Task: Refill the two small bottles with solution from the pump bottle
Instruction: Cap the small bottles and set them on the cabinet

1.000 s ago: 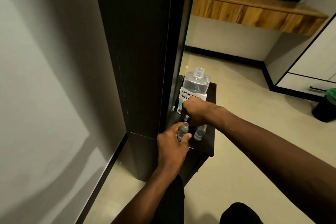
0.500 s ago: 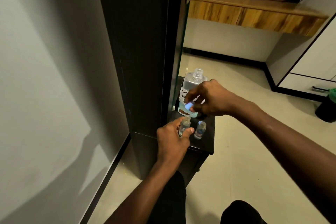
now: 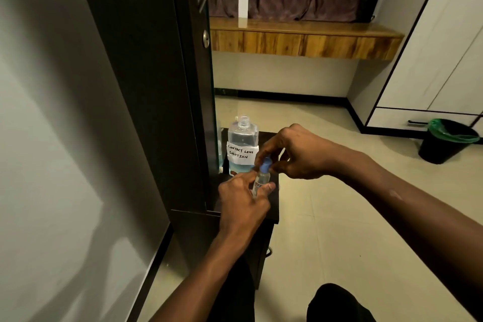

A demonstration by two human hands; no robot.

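My left hand (image 3: 241, 200) grips a small clear bottle (image 3: 260, 181) and holds it tilted above the dark side table (image 3: 273, 213). A blue cap (image 3: 265, 165) sits at the bottle's top, pinched by the fingers of my right hand (image 3: 292, 153). Behind them stands the big clear solution bottle (image 3: 242, 146) with a white handwritten label; its neck is open with no pump on it, and blue liquid fills only its bottom. The second small bottle is hidden behind my hands.
A tall dark wardrobe (image 3: 156, 81) stands directly left of the table. A black waste bin (image 3: 448, 140) with a green liner sits at the far right on the tiled floor. A wooden ledge (image 3: 300, 39) runs along the back wall.
My right hand came back down with the blue cap onto the small bottle. My left hand lifted that bottle off the table and tilted it.
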